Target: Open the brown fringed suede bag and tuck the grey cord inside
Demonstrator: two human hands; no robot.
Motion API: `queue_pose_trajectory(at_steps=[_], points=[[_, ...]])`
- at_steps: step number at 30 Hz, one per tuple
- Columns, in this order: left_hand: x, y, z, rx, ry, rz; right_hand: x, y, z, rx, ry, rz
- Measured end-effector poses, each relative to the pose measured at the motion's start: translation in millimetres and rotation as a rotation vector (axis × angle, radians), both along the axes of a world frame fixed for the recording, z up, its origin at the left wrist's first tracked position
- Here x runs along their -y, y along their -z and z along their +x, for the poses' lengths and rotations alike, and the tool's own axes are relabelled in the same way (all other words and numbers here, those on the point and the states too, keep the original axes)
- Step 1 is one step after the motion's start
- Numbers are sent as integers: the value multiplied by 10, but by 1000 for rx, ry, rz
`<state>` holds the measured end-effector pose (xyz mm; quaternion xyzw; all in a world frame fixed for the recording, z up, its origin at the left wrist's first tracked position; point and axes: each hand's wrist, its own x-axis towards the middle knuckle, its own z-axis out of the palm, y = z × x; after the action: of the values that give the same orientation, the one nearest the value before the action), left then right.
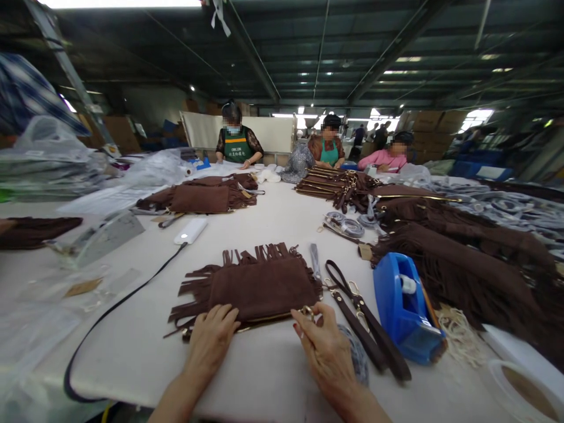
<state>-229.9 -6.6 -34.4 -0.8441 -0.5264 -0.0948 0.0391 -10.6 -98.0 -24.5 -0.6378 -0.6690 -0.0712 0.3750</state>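
A brown fringed pouch [264, 285] lies on the white surface [282, 220] before the person. The left hand [215, 326] rests on its near left corner, fingers together; whether it grips, I cannot tell. The right hand [324, 338] pinches a gold ring [307, 313] at the near right corner. Brown straps [368, 332] and a blue tape dispenser [405, 311] crowd the right. A co-worker's green apron [238, 145] bears white lettering, too small to read surely.

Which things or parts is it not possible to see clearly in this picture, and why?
Head view:
Brown pouch: part of its zip edge, behind the left hand.
Gold ring: partly hidden by the right hand.
Grey coil: left part, behind the right hand.
White roll: cut off by the bottom edge.
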Motion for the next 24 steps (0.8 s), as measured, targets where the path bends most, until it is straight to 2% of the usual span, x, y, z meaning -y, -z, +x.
queue_pose_trajectory(at_steps=[2,4,6,9,12,16,24], points=[[-33,-106,40,6,-41,-128,3,19,-17,38,-47,50],[-99,-195,70,31,-110,-189,16,11,-37,55,-91,42],[-186,-259,79,65,-159,-247,26,-32,-60,21,-140,-56],[-300,-317,59,124,-161,-356,13,-159,-82,-117,-214,-284],[-346,-337,32,181,-133,-431,-28,-302,-72,-277,-290,-420],[-344,-321,22,227,-125,-470,-71,-372,-52,-411,-347,-457],[-282,-297,61,183,-140,-469,-22,-363,-132,-286,-411,-495]])
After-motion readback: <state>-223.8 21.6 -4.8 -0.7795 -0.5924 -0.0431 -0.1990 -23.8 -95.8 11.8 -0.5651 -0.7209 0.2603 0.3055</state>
